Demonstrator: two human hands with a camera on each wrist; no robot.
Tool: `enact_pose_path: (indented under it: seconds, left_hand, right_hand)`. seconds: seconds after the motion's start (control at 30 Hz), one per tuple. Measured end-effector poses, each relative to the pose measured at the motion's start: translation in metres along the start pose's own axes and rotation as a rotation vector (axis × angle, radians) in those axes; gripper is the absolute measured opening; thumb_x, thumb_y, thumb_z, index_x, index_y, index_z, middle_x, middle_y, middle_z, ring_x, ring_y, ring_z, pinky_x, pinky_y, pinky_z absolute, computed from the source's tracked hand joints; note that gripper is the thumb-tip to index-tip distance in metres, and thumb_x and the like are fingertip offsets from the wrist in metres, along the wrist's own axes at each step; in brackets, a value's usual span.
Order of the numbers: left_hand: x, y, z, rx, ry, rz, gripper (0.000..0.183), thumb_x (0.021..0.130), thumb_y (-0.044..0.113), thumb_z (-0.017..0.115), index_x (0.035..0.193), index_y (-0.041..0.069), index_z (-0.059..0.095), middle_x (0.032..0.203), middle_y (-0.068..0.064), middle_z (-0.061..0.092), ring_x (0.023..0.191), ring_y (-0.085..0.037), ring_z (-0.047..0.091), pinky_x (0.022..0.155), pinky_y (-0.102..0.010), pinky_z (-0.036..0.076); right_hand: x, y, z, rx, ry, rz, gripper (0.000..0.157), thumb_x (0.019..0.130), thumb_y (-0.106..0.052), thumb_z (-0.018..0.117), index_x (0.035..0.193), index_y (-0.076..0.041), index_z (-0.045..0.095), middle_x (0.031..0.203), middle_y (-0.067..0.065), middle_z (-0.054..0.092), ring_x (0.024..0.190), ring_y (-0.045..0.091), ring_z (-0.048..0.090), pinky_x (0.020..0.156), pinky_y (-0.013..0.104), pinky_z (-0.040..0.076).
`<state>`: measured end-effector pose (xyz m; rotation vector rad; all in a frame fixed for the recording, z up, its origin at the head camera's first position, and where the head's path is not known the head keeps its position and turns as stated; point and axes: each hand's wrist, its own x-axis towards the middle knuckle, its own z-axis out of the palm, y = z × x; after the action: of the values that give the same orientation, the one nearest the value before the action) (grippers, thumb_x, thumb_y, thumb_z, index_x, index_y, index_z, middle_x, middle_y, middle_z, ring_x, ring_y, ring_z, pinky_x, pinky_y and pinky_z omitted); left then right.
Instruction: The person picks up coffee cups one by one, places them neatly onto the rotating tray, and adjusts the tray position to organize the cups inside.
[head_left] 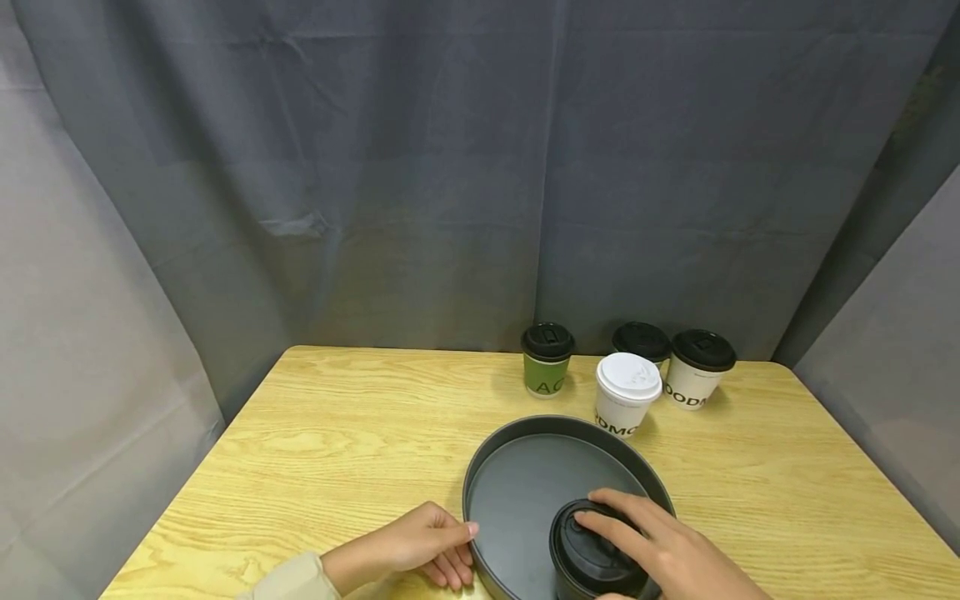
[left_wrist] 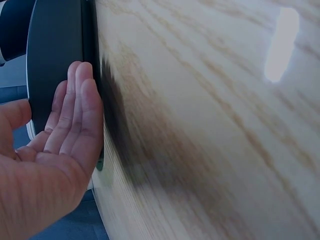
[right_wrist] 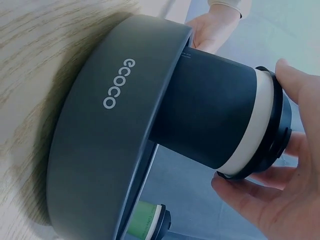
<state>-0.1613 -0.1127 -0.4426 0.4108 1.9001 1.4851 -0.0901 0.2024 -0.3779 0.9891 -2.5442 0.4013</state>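
A round dark grey tray (head_left: 517, 475) with a raised wall lies near the table's front edge. My left hand (head_left: 423, 546) holds its left side, thumb at the rim and fingers along the outer wall (left_wrist: 55, 45). A black paper cup (right_wrist: 207, 107) with a pale band and black lid (head_left: 596, 546) stands within the tray's near right part. From above, my right hand (head_left: 667, 550) grips this lid, with fingertips spread about its edge in the right wrist view. The tray wall hides the cup's base, so I cannot tell whether it touches the tray floor.
Behind the tray stand a green cup with a black lid (head_left: 547, 367), a white cup with a white lid (head_left: 626, 396), a white cup with a black lid (head_left: 697, 375) and a partly hidden black-lidded cup (head_left: 641, 339). Grey curtains (head_left: 420, 183) enclose the wooden table (head_left: 337, 425).
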Motion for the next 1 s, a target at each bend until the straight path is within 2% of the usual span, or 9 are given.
enact_pose_path:
  seconds: [0.17,0.37,0.77,0.9,1.0]
  left_hand:
    - [-0.001,0.001,0.0,-0.002,-0.001,0.0,0.047,0.099,0.033,0.051,0.081,-0.008,0.065,0.077,-0.022,0.07,0.057,-0.008,0.064,0.049,-0.017,0.05]
    - [-0.002,0.003,0.001,-0.007,-0.003,-0.006,0.047,0.099,0.033,0.051,0.081,-0.008,0.065,0.077,-0.021,0.071,0.057,-0.008,0.064,0.049,-0.017,0.05]
    - [-0.002,0.003,0.001,-0.024,-0.014,0.001,0.046,0.099,0.032,0.051,0.081,-0.009,0.065,0.077,-0.022,0.07,0.056,-0.007,0.064,0.049,-0.016,0.05]
    - [-0.002,0.004,0.001,-0.018,-0.013,0.0,0.046,0.099,0.031,0.051,0.081,-0.009,0.065,0.078,-0.022,0.07,0.056,-0.007,0.064,0.049,-0.016,0.05]
    - [-0.003,0.004,0.002,-0.009,-0.006,-0.007,0.046,0.1,0.031,0.049,0.081,-0.008,0.065,0.077,-0.022,0.07,0.056,-0.007,0.064,0.048,-0.016,0.05]
  right_hand:
    - [-0.002,0.001,0.0,0.003,-0.004,0.01,0.071,0.071,-0.066,0.071,0.131,-0.032,0.054,0.129,-0.003,0.052,0.105,0.01,0.055,0.071,0.028,0.054]
    - [-0.002,0.0,-0.001,-0.007,-0.012,0.028,0.072,0.07,-0.069,0.069,0.13,-0.033,0.054,0.129,-0.005,0.052,0.104,0.01,0.057,0.07,0.027,0.054]
    - [-0.003,-0.001,-0.001,0.004,-0.001,0.033,0.073,0.069,-0.068,0.071,0.131,-0.034,0.054,0.129,-0.005,0.052,0.104,0.01,0.056,0.07,0.027,0.054]
    - [-0.002,-0.002,-0.007,0.019,-0.001,0.093,0.073,0.074,-0.057,0.074,0.139,-0.036,0.046,0.136,-0.008,0.048,0.108,0.012,0.058,0.072,0.031,0.054]
    - [-0.002,0.002,-0.015,0.023,0.01,0.177,0.073,0.081,-0.043,0.074,0.145,-0.037,0.038,0.142,-0.009,0.045,0.115,0.015,0.056,0.076,0.037,0.054]
